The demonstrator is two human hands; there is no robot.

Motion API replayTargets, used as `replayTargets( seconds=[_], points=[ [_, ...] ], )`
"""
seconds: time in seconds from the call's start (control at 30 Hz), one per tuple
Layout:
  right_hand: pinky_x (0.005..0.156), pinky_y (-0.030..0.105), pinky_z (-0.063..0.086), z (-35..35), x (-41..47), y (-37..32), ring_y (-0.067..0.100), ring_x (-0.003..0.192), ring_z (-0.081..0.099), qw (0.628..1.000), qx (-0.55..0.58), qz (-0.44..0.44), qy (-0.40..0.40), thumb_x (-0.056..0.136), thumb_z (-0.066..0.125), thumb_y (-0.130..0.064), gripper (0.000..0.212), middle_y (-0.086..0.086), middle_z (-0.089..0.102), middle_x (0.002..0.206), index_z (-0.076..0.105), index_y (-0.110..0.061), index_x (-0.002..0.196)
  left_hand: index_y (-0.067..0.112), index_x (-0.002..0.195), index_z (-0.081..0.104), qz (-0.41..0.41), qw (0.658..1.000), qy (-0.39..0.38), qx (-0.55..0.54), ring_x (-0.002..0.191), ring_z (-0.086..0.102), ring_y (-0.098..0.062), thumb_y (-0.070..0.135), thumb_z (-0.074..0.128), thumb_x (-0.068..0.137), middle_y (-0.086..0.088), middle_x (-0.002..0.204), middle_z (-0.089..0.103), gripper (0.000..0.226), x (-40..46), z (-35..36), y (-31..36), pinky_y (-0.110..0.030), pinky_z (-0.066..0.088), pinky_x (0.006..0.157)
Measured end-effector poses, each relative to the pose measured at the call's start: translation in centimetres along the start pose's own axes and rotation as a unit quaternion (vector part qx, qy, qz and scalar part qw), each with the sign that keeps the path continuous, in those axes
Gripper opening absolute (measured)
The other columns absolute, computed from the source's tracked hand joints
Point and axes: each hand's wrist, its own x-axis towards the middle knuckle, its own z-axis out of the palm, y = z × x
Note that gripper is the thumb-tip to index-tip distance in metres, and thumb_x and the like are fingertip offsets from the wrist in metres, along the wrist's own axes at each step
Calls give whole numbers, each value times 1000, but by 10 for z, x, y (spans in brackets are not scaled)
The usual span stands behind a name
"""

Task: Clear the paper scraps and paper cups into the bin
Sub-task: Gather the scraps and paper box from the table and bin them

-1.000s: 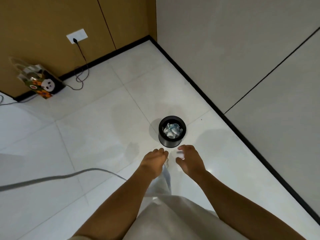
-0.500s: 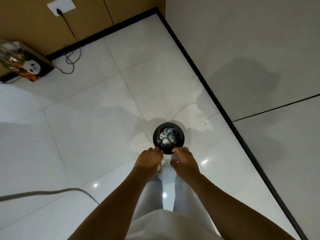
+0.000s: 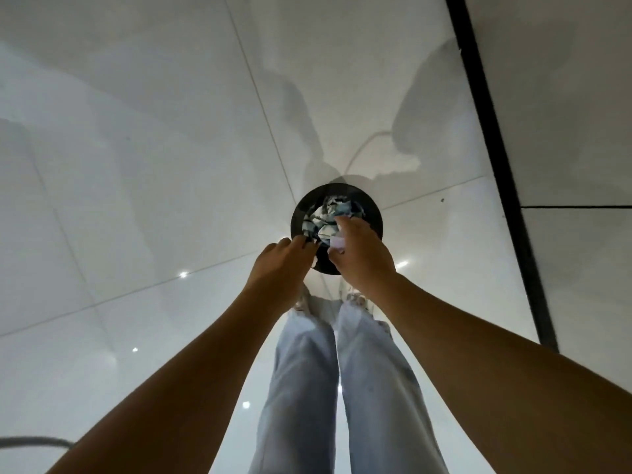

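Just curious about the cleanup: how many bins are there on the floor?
1: a black bin on the white floor, right under both hands, already holding crumpled paper.

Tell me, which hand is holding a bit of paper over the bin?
The right hand: a pale paper scrap shows in its fingers above the black bin. The left hand shows no paper.

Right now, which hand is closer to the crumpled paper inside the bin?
Right. The right hand reaches over the bin, fingertips right at the crumpled paper, with a pale scrap under it. The left hand is at the near left rim, just beside the paper.
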Motion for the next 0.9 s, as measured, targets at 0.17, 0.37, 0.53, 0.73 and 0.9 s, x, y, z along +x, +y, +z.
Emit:
replayTargets(
  seconds=[0.17, 0.37, 0.53, 0.73, 0.9],
  points=[
    [100, 44, 45, 27, 26, 28, 35, 131, 36, 997, -39, 56, -45, 92, 57, -27, 62, 13, 28, 150, 27, -20, 146, 17, 127, 52, -14, 1000, 7, -15, 99, 59, -17, 11, 63, 84, 1, 116, 59, 45, 27, 32, -4, -26, 46, 83],
    [95, 37, 49, 26, 16, 48, 27, 121, 46, 998, -55, 27, -24, 91, 58, -21, 54, 8, 40, 141, 36, -17, 141, 16, 124, 50, -43, 997, 14, -55, 110, 55, -21, 15, 58, 88, -2, 118, 58, 37, 64, 47, 13, -30, 46, 90],
    [91, 34, 49, 14, 10, 55, 24, 115, 50, 995, -93, 13, -12, 93, 57, -23, 47, 7, 48, 132, 42, -16, 137, 14, 124, 51, -38, 998, 19, -41, 117, 50, -23, 24, 55, 90, -4, 123, 56, 36, 75, 49, 32, -33, 38, 101],
    [93, 32, 46, -8, -8, 23, 24, 119, 48, 990, -135, -38, 10, 93, 57, -24, 47, 7, 46, 136, 41, -17, 136, 18, 122, 53, -50, 997, 57, -6, 115, 52, -19, 29, 49, 93, 1, 121, 57, 31, 40, 23, 30, -30, 36, 102],
    [99, 36, 45, -38, -46, -24, 27, 128, 44, 985, -162, -60, 14, 95, 53, -27, 49, 9, 42, 142, 36, -16, 140, 18, 126, 51, -85, 994, 72, -23, 111, 54, -19, 27, 50, 93, 1, 121, 58, 34, -6, -23, 23, -28, 37, 100]
  ],
)
